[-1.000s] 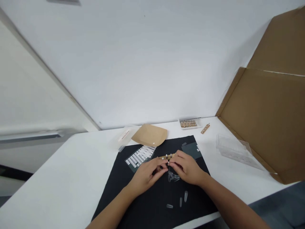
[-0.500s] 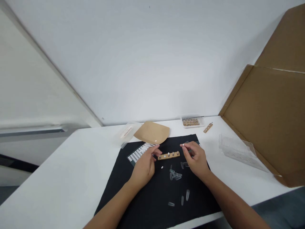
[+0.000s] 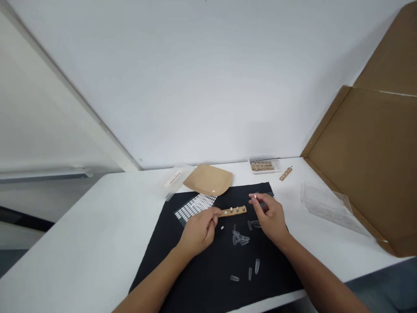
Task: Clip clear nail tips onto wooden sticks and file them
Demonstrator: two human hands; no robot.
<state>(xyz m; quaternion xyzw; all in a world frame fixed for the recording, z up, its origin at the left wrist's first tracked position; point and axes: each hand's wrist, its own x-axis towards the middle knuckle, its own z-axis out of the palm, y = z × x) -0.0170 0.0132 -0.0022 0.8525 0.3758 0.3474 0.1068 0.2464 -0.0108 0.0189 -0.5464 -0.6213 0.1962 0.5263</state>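
Peg strip point(image 3: 234, 211) is laid on black mat point(image 3: 211, 278), long axis left-right, left of the right hand point(image 3: 272, 217). Left hand point(image 3: 198, 230) nearer: strip's left end held by closed fingertips, palm down. White tab point(image 3: 255, 197) pinched in right fingertips, wrist angled inward.

Tan studded strip point(image 3: 233, 211) on black cloth point(image 3: 202, 278), tiny white piece point(image 3: 255, 197), seemingly oval, in right hand point(image 3: 269, 215)
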